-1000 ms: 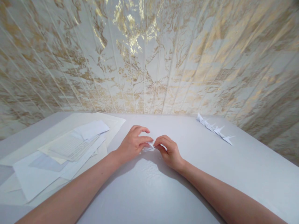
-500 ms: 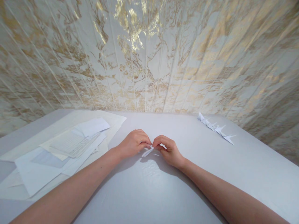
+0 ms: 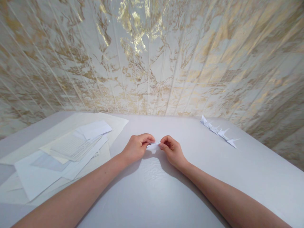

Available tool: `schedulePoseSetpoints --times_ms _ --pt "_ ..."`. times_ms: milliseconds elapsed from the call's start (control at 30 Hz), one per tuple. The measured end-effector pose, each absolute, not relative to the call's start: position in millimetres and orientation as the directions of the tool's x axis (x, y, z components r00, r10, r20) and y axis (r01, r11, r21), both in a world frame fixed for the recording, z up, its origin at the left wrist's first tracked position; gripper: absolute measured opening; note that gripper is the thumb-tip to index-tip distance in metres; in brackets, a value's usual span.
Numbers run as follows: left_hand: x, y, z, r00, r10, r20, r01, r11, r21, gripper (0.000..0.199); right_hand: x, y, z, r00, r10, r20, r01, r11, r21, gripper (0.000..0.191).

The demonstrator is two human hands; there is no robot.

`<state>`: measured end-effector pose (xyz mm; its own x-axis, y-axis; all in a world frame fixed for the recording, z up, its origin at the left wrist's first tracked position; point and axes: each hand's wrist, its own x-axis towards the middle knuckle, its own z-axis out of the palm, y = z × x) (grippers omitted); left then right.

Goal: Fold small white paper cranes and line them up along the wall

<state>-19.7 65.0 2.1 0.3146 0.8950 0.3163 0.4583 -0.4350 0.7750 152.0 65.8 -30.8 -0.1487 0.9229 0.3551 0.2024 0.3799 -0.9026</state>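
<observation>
Between my two hands is a small folded piece of white paper, held just above the table in the middle of the view. My left hand pinches its left end between thumb and fingers. At its right end, the thumb and forefinger of my right hand are closed on the paper. Fingertips cover both ends, so the exact folds cannot be made out. Off to the right, several folded white paper cranes stand in a slanting row.
Loose sheets of white paper, some with writing, lie in an overlapping pile on the left. They rest on a larger pale sheet. The pale table meets a gold-patterned wall covering at its back edge.
The folded paper has turned from a downward slant to nearly level between my hands. My right hand has shifted slightly right, and the fingertips are farther apart.
</observation>
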Motion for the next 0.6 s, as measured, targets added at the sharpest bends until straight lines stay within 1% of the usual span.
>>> schedulePoseSetpoints --times_ms 100,167,267,333,400,533,600 --pt "-20.2 63.3 4.5 0.355 0.886 0.299 0.383 -0.429 0.818 0.028 152.7 66.7 -31.6 -0.121 0.927 0.354 0.218 0.373 -0.902 0.009" --pt "-19.4 61.8 5.8 0.384 0.88 0.279 0.315 -0.409 0.857 0.025 152.8 66.6 -31.6 -0.105 0.926 0.363 0.232 0.378 -0.896 0.009" --pt "-16.8 61.2 4.4 0.305 0.923 0.236 0.273 -0.322 0.906 0.018 152.0 65.3 -29.9 -0.103 0.91 0.402 0.256 0.415 -0.873 0.009" --pt "-15.2 62.1 1.6 0.224 0.952 0.209 0.27 -0.266 0.925 0.019 151.1 63.9 -28.1 -0.122 0.893 0.433 0.261 0.449 -0.854 0.009" --pt "-14.5 63.1 -0.4 0.189 0.958 0.215 0.295 -0.264 0.918 0.017 150.4 62.6 -26.5 -0.142 0.878 0.457 0.256 0.478 -0.84 0.009" --pt "-14.1 62.5 0.6 0.225 0.939 0.259 0.395 -0.331 0.857 0.019 150.1 61.1 -25.4 -0.182 0.858 0.479 0.277 0.513 -0.813 0.01" --pt "-12.9 61.3 1.4 0.243 0.937 0.25 0.386 -0.33 0.862 0.022 150.1 60.8 -25.5 -0.192 0.854 0.484 0.294 0.52 -0.802 0.012"
